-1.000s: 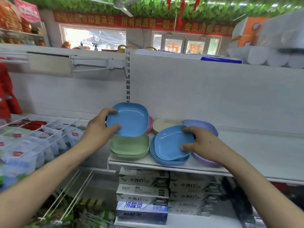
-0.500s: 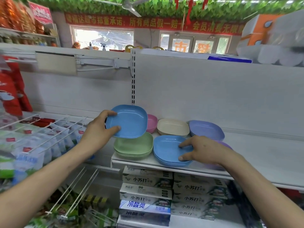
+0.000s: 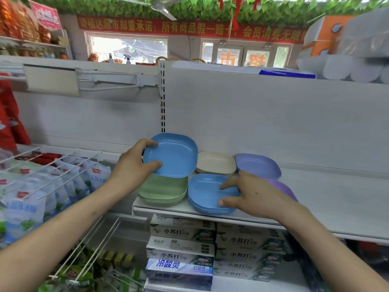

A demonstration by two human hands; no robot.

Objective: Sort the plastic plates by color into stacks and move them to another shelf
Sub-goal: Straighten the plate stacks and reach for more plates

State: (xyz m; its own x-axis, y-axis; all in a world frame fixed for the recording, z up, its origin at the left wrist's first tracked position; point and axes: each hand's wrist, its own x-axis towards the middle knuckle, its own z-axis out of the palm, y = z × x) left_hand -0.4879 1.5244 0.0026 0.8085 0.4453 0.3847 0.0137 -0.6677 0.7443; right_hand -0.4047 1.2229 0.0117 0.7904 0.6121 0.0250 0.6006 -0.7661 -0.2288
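Left hand (image 3: 130, 167) pinches our blue plate (image 3: 174, 154) by its left rim, above the green stack (image 3: 164, 190) | right hand (image 3: 252, 192) lies flat-fingered on the blue stack (image 3: 204, 190), near edge of the shelf (image 3: 336, 199) | risk: we nudge that stack off, or the one-sided pinch tips the plate.

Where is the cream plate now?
Head view: the cream plate sits at the back of the shelf, between the held blue plate (left) and the purple plate (right).
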